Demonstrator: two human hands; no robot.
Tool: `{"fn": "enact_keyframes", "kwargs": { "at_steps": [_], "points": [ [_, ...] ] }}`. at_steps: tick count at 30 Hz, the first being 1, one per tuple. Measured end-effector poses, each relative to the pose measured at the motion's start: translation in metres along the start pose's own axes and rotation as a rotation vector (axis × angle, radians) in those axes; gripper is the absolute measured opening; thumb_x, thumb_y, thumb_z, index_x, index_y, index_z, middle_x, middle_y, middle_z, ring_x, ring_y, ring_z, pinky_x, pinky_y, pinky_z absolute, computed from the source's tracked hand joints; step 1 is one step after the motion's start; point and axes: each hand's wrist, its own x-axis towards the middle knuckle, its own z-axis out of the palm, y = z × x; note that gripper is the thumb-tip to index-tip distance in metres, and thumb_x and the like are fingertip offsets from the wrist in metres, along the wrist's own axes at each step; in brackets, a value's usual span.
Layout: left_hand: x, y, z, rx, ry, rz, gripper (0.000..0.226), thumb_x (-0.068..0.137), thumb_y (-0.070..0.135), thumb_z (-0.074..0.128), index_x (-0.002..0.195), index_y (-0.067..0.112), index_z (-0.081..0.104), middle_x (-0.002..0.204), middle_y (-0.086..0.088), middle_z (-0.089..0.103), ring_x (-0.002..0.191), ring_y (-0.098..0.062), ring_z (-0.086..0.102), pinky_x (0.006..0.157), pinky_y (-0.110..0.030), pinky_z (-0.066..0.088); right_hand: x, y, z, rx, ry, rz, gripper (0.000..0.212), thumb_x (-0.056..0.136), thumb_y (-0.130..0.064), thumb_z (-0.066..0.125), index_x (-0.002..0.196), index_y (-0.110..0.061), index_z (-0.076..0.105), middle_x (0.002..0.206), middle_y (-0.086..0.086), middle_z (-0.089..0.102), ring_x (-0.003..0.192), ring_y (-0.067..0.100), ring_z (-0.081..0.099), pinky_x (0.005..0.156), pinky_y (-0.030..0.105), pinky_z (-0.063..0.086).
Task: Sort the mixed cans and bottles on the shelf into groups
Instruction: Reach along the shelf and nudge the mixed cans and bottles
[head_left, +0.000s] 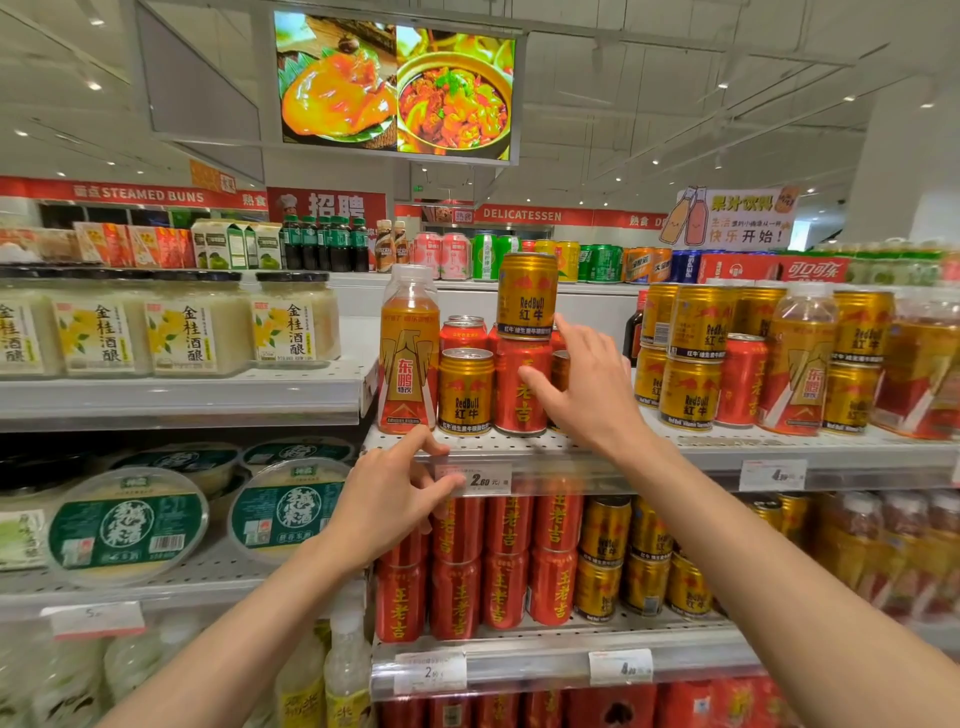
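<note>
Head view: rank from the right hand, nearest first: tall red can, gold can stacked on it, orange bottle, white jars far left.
1. tall red can: under the right hand, thumb at its side.
2. stacked gold can: just above, left of the index fingertip.
3. orange bottle: left end of the same shelf group.
4. white jars: neighbouring shelf, further left.

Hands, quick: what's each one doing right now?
Left hand: open, fingers resting on the shelf edge, holding nothing.
Right hand: open, reaching among the cans, gripping nothing.
</note>
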Motion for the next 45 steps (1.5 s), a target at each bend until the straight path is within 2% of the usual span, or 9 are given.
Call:
{"fn": "enact_keyframes", "kwargs": {
  "at_steps": [4, 8, 12, 21, 25, 29, 36, 42, 45],
  "points": [
    [0.0, -0.002, 0.002, 0.014, 0.008, 0.025, 0.028, 0.088, 0.039, 0.078, 0.092, 0.042, 0.051, 0.057, 0.007, 0.073, 0.049, -0.004, 0.069, 0.063, -0.025, 0.058, -0.025, 0.016, 0.004, -0.186, -0.057, -0.063, 0.079, 0.093, -0.062, 0.053, 0.156, -0.019, 0.032, 0.163, 0.009, 0.03, 0.152, 0.026, 0.021, 0.124, 0.049, 0.015],
    [0.0, -0.005, 0.003, 0.031, 0.027, 0.022, 0.026, 0.087, 0.041, 0.078, 0.1, 0.03, 0.058, 0.057, 0.009, 0.072, 0.05, -0.003, 0.068, 0.064, -0.03, 0.06, -0.029, 0.014, 0.009, -0.226, -0.054, -0.073, 0.091, 0.089, -0.067, 0.054, 0.158, -0.015, 0.025, 0.167, 0.012, 0.018, 0.155, 0.028, 0.011, 0.124, 0.047, 0.004],
    [0.0, -0.006, 0.002, 0.034, 0.036, 0.026, 0.027, 0.087, 0.04, 0.079, 0.096, 0.034, 0.054, 0.058, 0.009, 0.072, 0.051, -0.001, 0.068, 0.064, -0.032, 0.061, -0.035, 0.009, 0.017, -0.234, -0.031, -0.066, 0.103, 0.083, -0.073, 0.056, 0.158, -0.01, 0.023, 0.167, 0.016, 0.015, 0.154, 0.032, 0.01, 0.123, 0.05, 0.01],
    [0.001, -0.006, 0.006, 0.057, 0.073, 0.027, 0.03, 0.085, 0.043, 0.08, 0.099, 0.03, 0.056, 0.057, 0.01, 0.072, 0.05, 0.0, 0.067, 0.066, -0.038, 0.062, -0.04, 0.011, 0.019, -0.221, 0.001, -0.057, 0.1, 0.084, -0.075, 0.05, 0.159, -0.014, 0.025, 0.168, 0.017, 0.009, 0.155, 0.033, 0.008, 0.122, 0.047, 0.008],
    [0.001, -0.006, 0.007, 0.054, 0.069, 0.023, 0.03, 0.085, 0.043, 0.08, 0.097, 0.033, 0.054, 0.056, 0.01, 0.072, 0.049, 0.001, 0.067, 0.065, -0.038, 0.062, -0.043, 0.016, 0.017, -0.161, -0.003, -0.076, 0.089, 0.09, -0.065, 0.056, 0.159, -0.017, 0.026, 0.169, 0.013, 0.006, 0.156, 0.03, 0.004, 0.122, 0.049, 0.012],
    [0.0, -0.005, 0.005, 0.043, 0.058, 0.027, 0.029, 0.086, 0.042, 0.079, 0.098, 0.031, 0.055, 0.056, 0.01, 0.072, 0.049, 0.001, 0.068, 0.066, -0.036, 0.062, -0.048, 0.027, 0.009, 0.043, 0.053, -0.001, 0.079, 0.093, -0.049, 0.063, 0.156, -0.019, 0.026, 0.167, 0.008, 0.016, 0.154, 0.024, 0.017, 0.123, 0.047, 0.021],
    [-0.001, -0.003, 0.005, 0.042, 0.053, 0.015, 0.029, 0.086, 0.041, 0.079, 0.1, 0.027, 0.057, 0.056, 0.009, 0.072, 0.05, 0.0, 0.068, 0.067, -0.037, 0.062, -0.048, 0.032, 0.005, 0.14, -0.074, 0.232, 0.079, 0.095, -0.051, 0.059, 0.157, -0.027, 0.017, 0.146, 0.001, 0.055, 0.132, 0.025, 0.053, 0.11, 0.049, 0.044],
    [-0.002, -0.001, 0.005, 0.039, 0.061, -0.005, 0.03, 0.086, 0.041, 0.079, 0.101, 0.025, 0.058, 0.056, 0.009, 0.072, 0.05, -0.001, 0.068, 0.067, -0.039, 0.062, -0.046, 0.034, -0.006, 0.282, -0.098, 0.268, 0.073, 0.095, -0.039, 0.067, 0.155, -0.028, 0.027, 0.145, -0.002, 0.055, 0.121, 0.009, 0.053, 0.104, 0.037, 0.043],
    [-0.002, -0.001, 0.005, 0.027, 0.056, -0.01, 0.031, 0.086, 0.041, 0.079, 0.101, 0.025, 0.058, 0.056, 0.009, 0.073, 0.049, -0.001, 0.068, 0.068, -0.039, 0.062, -0.045, 0.038, -0.016, 0.365, -0.149, 0.269, 0.071, 0.095, -0.031, 0.068, 0.154, -0.028, 0.029, 0.145, 0.0, 0.054, 0.122, 0.009, 0.052, 0.109, 0.038, 0.043]
  ]
}}
